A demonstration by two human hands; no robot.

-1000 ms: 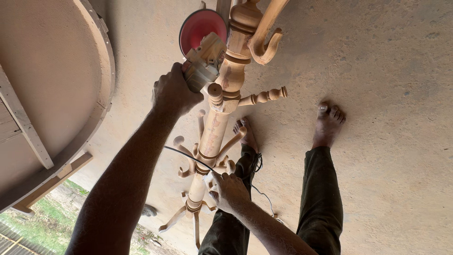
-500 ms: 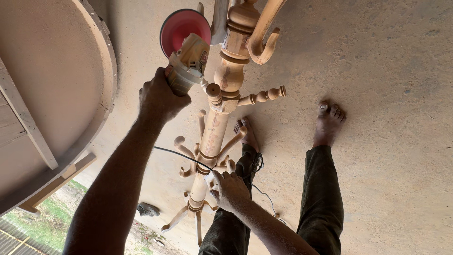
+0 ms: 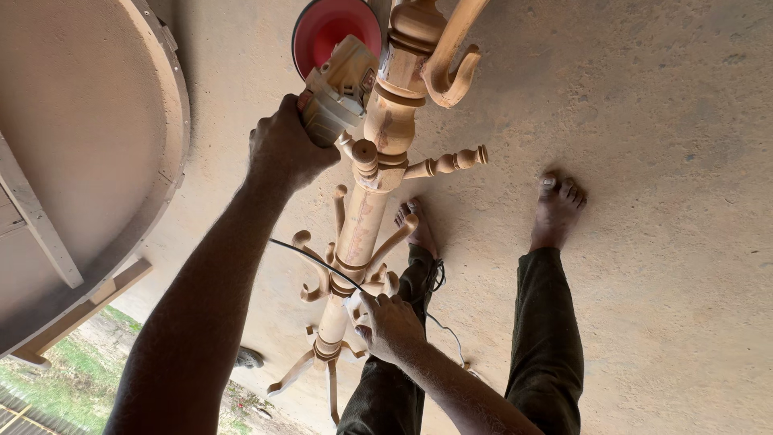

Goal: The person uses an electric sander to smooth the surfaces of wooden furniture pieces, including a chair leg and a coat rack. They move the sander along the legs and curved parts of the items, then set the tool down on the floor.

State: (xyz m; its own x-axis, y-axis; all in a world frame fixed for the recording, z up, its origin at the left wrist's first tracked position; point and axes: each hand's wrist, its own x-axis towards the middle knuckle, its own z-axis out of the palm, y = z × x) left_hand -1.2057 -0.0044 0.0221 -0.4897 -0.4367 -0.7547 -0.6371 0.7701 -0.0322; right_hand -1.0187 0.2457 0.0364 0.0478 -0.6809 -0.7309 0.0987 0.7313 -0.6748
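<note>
The left hand (image 3: 286, 149) is gripping a sander (image 3: 338, 80), fingers wrapped shut around it, its red disc (image 3: 326, 32) sitting just beside the wooden stand (image 3: 366, 217). The right hand (image 3: 390, 326) is clasping the stand's lower post. Bare concrete floor (image 3: 676, 121) is lying open beyond the feet (image 3: 560, 205); a round tabletop (image 3: 88, 145) is crowding the other side.

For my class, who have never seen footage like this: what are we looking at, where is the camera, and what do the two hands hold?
There is no machine here, only a person working with bare hands. The single picture comes from a camera worn on the person's head, looking down, which is why the scene seems tilted. A turned wooden coat stand with curved pegs rises from the concrete floor. The person's bare feet stand beside it. The left hand grips a power sander with a red disc, held against the upper post. The right hand steadies the lower post. A black cord runs past the stand. A round wooden tabletop lies to one side.
</note>
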